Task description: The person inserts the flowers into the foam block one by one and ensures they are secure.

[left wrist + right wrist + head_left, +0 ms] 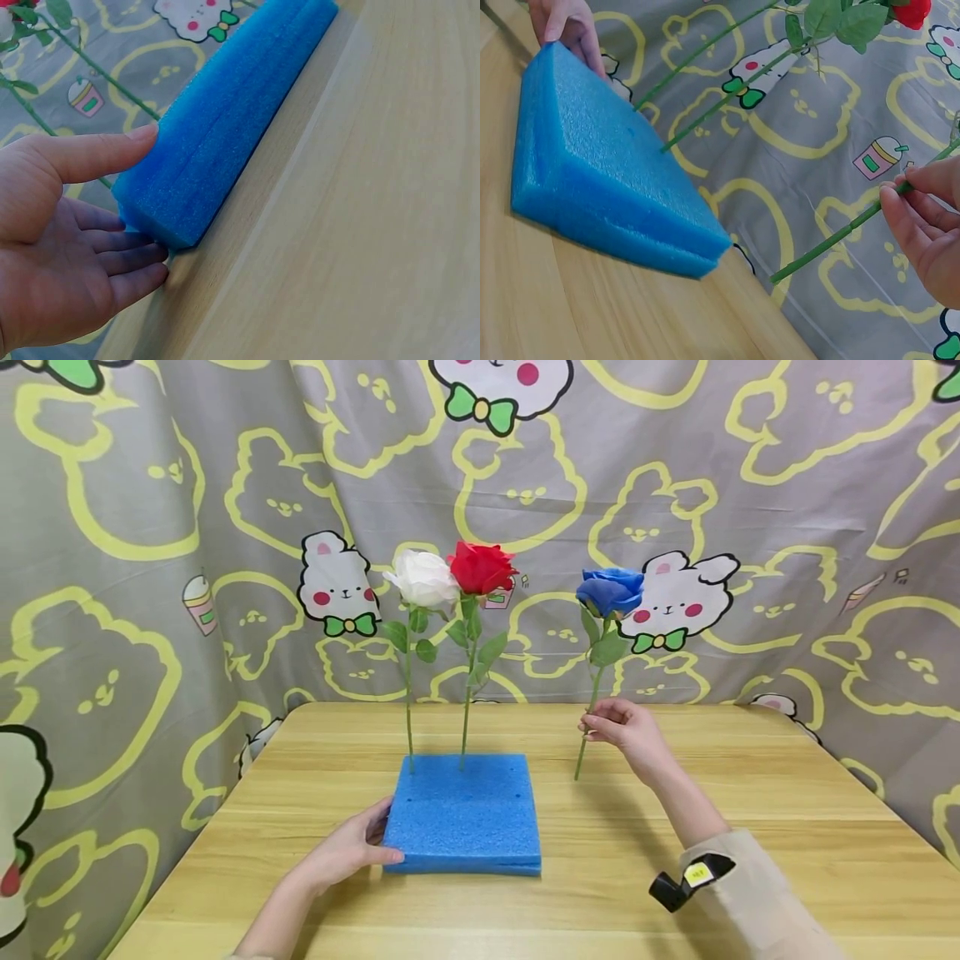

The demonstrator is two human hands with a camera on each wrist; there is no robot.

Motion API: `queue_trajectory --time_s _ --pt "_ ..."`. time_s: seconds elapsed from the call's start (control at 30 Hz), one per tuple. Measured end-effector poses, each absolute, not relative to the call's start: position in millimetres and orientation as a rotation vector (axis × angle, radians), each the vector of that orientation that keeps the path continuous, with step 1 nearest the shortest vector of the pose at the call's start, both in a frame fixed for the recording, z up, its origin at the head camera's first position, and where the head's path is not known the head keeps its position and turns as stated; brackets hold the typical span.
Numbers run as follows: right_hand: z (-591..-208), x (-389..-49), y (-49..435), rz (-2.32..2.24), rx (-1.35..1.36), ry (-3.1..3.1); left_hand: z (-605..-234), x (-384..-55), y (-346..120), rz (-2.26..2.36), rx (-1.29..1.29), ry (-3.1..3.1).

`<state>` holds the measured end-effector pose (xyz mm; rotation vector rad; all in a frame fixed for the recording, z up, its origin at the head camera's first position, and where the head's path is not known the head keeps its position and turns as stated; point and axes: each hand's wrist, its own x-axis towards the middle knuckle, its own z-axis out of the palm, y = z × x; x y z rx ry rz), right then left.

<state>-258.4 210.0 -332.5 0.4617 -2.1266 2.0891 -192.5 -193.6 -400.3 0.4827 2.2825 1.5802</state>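
Observation:
A blue foam block point(465, 827) lies on the table, with a white rose point(423, 578) and a red rose point(482, 568) standing upright in its far part. My left hand point(348, 847) holds the block's left side, the thumb at the near corner and the fingers along the side. To the right of the block, my right hand point(630, 739) pinches the green stem point(829, 241) of a blue rose point(611, 592) between thumb and fingertips. That rose leans slightly, bloom up, and its bare stem end hangs below the fingers, apart from the block.
The wooden table point(675, 827) reaches back to a grey curtain point(540, 468) printed with cartoon animals. Small dark holes mark the block's top. A black wrist camera point(690, 881) sits on the right sleeve.

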Motion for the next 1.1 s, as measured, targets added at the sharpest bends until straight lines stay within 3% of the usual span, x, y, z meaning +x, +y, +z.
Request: queue_trajectory --time_s 1.1 --pt "-343 -279 144 2.148 0.525 -2.024 -402 -192 -194 1.563 0.456 2.306"
